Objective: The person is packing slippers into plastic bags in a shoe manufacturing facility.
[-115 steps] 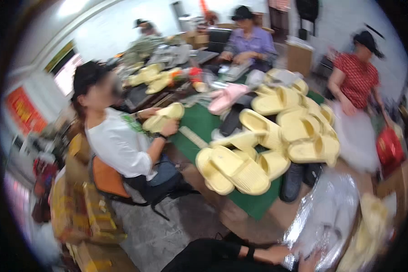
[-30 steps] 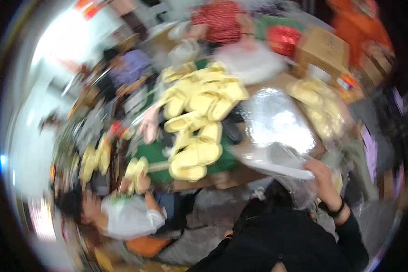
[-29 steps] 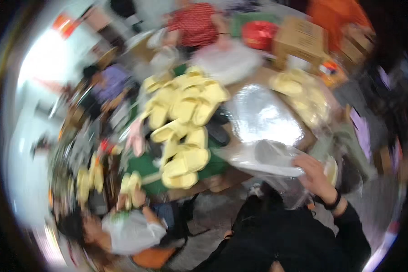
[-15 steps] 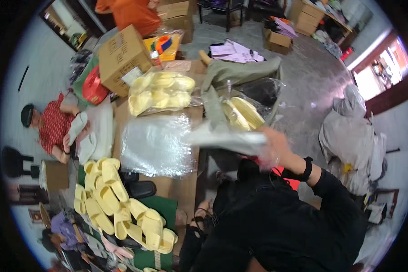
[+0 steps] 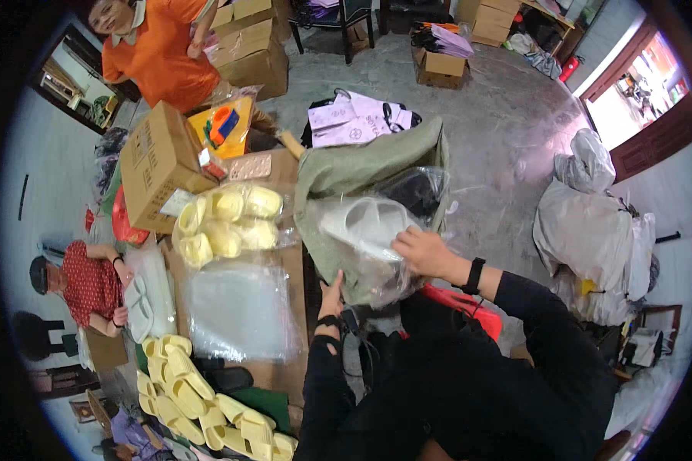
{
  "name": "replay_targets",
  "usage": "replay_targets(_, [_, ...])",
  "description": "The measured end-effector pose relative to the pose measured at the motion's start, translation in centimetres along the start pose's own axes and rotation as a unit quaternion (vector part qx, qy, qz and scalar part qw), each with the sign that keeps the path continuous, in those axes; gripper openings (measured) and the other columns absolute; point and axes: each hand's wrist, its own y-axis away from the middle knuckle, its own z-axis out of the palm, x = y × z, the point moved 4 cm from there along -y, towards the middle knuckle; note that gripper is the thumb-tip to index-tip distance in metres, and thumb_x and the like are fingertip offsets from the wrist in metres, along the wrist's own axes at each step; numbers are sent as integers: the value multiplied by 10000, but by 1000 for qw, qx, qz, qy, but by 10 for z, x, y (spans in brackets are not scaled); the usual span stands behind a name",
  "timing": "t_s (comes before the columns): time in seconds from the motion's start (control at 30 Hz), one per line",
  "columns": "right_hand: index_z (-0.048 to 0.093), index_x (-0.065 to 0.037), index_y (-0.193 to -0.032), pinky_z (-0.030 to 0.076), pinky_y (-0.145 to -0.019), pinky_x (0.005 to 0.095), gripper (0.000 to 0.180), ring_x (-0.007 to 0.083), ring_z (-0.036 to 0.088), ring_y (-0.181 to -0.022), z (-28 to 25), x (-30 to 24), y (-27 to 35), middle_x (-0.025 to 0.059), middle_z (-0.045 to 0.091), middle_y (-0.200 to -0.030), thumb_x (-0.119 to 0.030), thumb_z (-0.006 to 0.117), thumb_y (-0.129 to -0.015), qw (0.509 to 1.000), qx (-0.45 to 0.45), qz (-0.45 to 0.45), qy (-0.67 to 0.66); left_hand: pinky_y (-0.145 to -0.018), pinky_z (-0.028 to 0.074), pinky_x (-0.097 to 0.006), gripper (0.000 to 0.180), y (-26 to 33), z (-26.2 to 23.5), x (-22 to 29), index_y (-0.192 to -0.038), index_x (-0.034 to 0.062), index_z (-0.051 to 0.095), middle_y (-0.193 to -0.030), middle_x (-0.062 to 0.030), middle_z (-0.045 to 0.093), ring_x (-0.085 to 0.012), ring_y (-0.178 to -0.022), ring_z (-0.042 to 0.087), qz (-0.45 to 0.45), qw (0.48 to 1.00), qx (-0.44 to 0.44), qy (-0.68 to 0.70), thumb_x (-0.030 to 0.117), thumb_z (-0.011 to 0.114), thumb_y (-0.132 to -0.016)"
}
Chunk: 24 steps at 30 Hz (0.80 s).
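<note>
My right hand is closed on the near right edge of a see-through plastic bag with white slippers in it. The bagged slippers lie in the mouth of a grey-green cloth sack. At the sack's near left edge, my left hand grips the cloth; its fingers show only in part. A black bagged item sits inside the sack, behind the white pair. To the left on the table are bagged pale yellow slippers and a stack of flat plastic bags.
Loose yellow slippers are heaped at the table's near left. A cardboard box stands far left. A person in red holds a white slipper; another in orange stands behind. Purple bags lie beyond the sack.
My right hand has brought the white slippers from over the near side into the sack's mouth. My left hand has come into view at the sack's edge. The view has shifted.
</note>
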Motion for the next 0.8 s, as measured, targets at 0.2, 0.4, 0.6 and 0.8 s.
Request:
replay_targets(0.2, [496,-136,-940,475,-554,274,268,179,503,-753,24,54,5,14,472,-811,-186,577,-690,978,-73,-195,-20,-707,507,-418,345,53,56,5,-1136,-45,493,-1006,-133,579,-283,-873,596,-42,997,-58,29,158,533,-860])
replay_targets(0.4, [452,-167,-1213,305,-975,544,469,303,244,-1318,178,131,36,76,378,-1341,-159,568,-758,972,-219,-36,72,-821,480,-423,412,96,42,63,-1228,-9,408,-1161,-126,517,-277,-1015,543,-47,994,-36,88,290,431,-945])
replay_targets(0.6, [656,-103,-858,463,-775,432,205,320,594,-859,162,148,-25,155,624,-843,-154,578,-675,938,-294,153,-105,-829,474,-433,412,96,17,47,-1231,16,415,-1152,-122,530,-279,-1014,545,-58,994,41,82,313,424,-945])
replay_targets(0.8, [564,-21,-1078,409,-824,443,382,368,515,-998,68,333,-13,210,564,-1060,-297,570,-813,862,200,453,-114,-428,447,-304,355,103,17,32,-1040,56,539,-822,-62,621,-191,-602,595,-44,981,106,154,380,477,-911])
